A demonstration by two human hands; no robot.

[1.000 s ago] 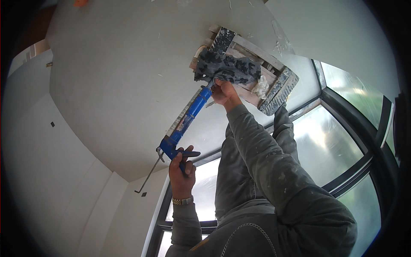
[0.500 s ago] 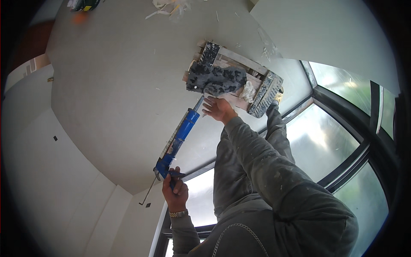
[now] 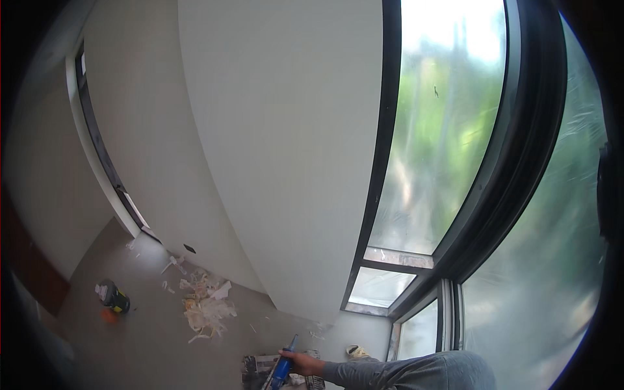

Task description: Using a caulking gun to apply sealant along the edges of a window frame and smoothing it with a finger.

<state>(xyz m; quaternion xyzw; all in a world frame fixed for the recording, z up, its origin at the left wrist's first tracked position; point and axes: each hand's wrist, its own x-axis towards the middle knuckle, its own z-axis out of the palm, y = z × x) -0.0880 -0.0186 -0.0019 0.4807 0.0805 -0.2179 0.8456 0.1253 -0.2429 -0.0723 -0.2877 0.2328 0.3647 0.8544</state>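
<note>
Gripping | right hand [image 3: 304, 363], fingers [image 3: 285, 353] curled round blue caulking gun [image 3: 282, 372] | tapered nozzle [image 3: 294, 342] | crumpled pale scraps [image 3: 207, 305]

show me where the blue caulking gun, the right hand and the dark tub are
Blue caulking gun [image 3: 282, 371]: head view, on its barrel.
Right hand [image 3: 304, 364]: head view, on its back.
Dark tub [image 3: 117, 299]: head view, on its side.

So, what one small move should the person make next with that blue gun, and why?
I'd suggest raising the blue caulking gun a little toward the dark window frame. The right hand is around its barrel and the nozzle points upward, but the gun sits low in the view, well apart from the frame.
</note>
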